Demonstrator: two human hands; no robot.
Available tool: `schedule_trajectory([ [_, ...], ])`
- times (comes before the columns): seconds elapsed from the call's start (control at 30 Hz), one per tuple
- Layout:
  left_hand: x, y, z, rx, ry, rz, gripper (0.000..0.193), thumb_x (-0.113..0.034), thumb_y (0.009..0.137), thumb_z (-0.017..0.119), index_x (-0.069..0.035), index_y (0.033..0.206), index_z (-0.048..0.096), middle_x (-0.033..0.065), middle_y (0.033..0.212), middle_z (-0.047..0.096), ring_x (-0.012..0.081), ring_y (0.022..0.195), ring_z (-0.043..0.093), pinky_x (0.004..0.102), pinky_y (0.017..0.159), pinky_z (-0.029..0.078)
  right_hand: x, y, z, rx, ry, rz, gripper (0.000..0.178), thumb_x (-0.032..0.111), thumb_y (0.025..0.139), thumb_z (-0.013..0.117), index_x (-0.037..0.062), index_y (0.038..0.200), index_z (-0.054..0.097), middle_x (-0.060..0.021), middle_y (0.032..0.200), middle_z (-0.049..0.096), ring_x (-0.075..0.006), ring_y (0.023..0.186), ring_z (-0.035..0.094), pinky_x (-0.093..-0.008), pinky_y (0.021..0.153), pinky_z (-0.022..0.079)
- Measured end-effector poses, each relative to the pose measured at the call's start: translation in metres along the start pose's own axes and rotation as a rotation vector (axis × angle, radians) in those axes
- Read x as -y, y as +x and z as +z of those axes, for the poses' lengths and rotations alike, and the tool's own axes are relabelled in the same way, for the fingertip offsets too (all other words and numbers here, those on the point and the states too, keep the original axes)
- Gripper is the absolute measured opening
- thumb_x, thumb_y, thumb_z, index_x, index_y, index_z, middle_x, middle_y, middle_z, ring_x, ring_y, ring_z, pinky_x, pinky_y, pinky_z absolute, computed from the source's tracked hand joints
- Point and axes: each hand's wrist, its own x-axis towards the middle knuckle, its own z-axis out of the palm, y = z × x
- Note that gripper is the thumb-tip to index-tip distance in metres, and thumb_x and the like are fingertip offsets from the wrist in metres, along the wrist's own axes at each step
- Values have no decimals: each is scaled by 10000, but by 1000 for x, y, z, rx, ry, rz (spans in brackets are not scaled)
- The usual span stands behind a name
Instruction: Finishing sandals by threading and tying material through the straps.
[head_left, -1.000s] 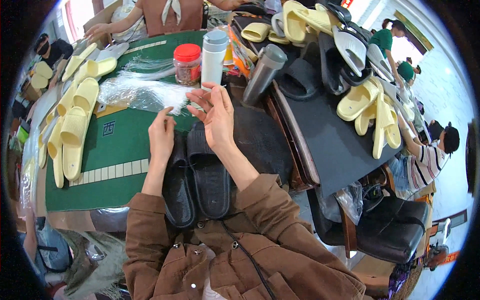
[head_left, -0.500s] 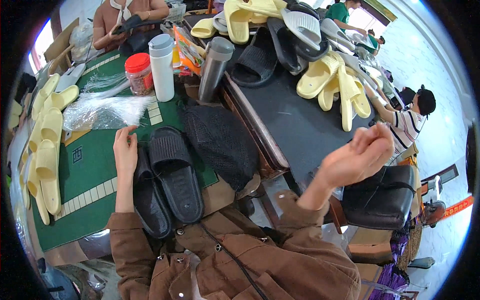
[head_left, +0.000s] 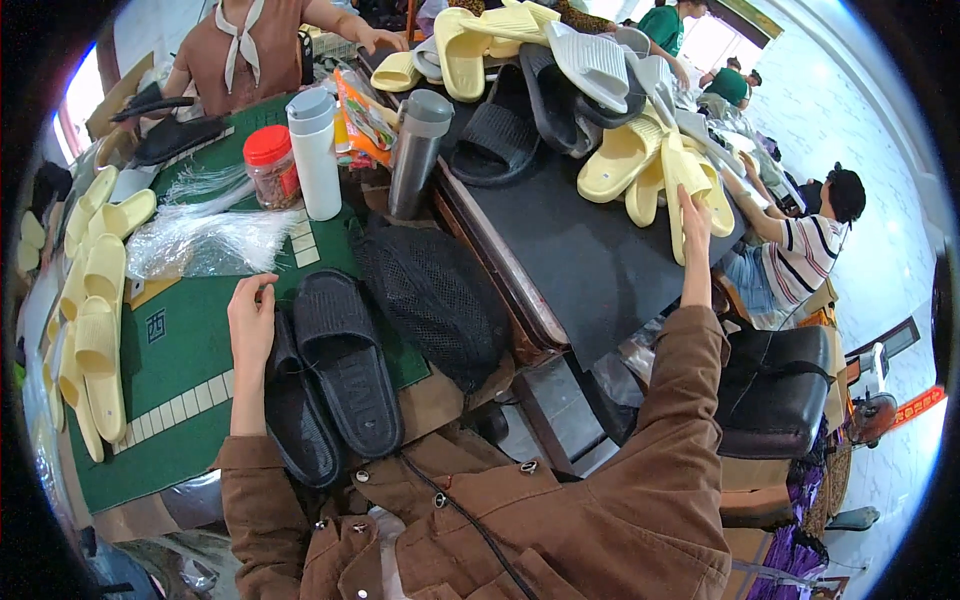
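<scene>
Head view: yellow slipper (head_left: 676, 178) on black surface (head_left: 600, 265) is touched by right hand (head_left: 694, 218); left hand (head_left: 250, 314) is held curled beside black slippers (head_left: 362, 395) on green surface (head_left: 185, 350). Neither grip can be told.

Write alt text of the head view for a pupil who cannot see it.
A person's right hand is at yellow slippers on a black table; the left hand is beside black slippers partly on a green mat.

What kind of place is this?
Probably a slipper workshop or packing room: a heap of yellow, grey and black slides on a dark table, pale strands on a green mat, and several other people around.
</scene>
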Motion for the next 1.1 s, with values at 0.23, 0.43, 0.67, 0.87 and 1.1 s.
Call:
schedule_trajectory([
  [0.23, 8, 0, -1, -14, 19, 33, 148, -39, 895, 546, -5, 1005, 639, 103, 896, 611, 187, 723, 570, 303, 684, 466, 38, -3, 3, 50, 339, -19, 215, 253, 871, 675, 49, 933, 647, 21, 763, 574, -60, 614, 485, -232, 537, 379],
  [0.43, 8, 2, 0, -3, -2, 7, 153, -43, 896, 546, -3, 1007, 643, 110, 888, 620, 178, 743, 585, 299, 683, 469, 105, -33, -35, 124, 658, -92, 295, 177, 903, 636, 20, 1152, 618, -3, 982, 651, -64, 799, 598, -210, 661, 490],
  [0.67, 5, 0, -1, -13, -3, 13, 152, -45, 897, 547, -4, 1009, 642, 114, 900, 620, 182, 732, 583, 299, 681, 470, 146, -109, -16, 457, 543, 3, 251, 196, 896, 644, 8, 1063, 640, -23, 916, 663, -60, 729, 601, -190, 626, 473],
  [0.87, -1, 1, 0, -10, -4, 13, 150, -44, 901, 542, 1, 1005, 641, 107, 899, 617, 183, 735, 579, 296, 680, 463, 138, -178, 8, 596, -80, -324, 194, 176, 834, 668, -16, 846, 639, 39, 681, 540, -35, 625, 435, -225, 544, 348],
  [1.1, -10, 0, -20, -83, -67, 69, 152, -23, 899, 536, -4, 1006, 643, 99, 901, 617, 174, 753, 575, 279, 674, 450, 132, -205, -11, 721, -235, -343, 246, 187, 786, 726, -31, 789, 612, -59, 614, 479, -114, 583, 425, -289, 537, 364],
])
